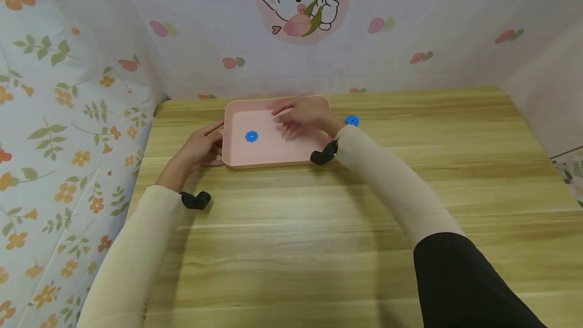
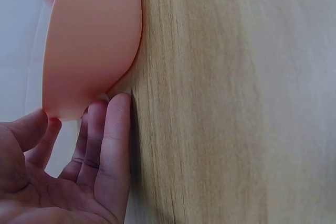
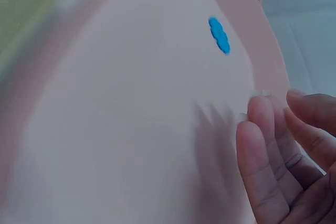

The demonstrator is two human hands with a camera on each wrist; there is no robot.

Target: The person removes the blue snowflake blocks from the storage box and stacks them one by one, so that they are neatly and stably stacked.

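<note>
A shallow pink tray [image 1: 268, 158] lies on the wooden table. My left hand [image 1: 197, 149] touches its left short side. In the left wrist view, the fingertips [image 2: 116, 109] rest against the tray's outer end wall, with the thumb near the rim. One blue notched disc [image 1: 251, 136] lies flat on the tray floor, left of the middle; it also shows in the right wrist view [image 3: 219, 35]. Above the right half of the tray hovers my right hand [image 1: 304, 116], fingers loosely bent and holding nothing. Part of the tray's right side is hidden behind that hand and wrist.
A second blue notched disc [image 1: 352, 120] lies on the table, right of the tray beside my right wrist. The wooden table [image 1: 282, 247] stretches toward me and to the right. Printed cloth [image 1: 191, 39] hangs behind the table, and flowered cloth [image 1: 68, 140] borders its left side.
</note>
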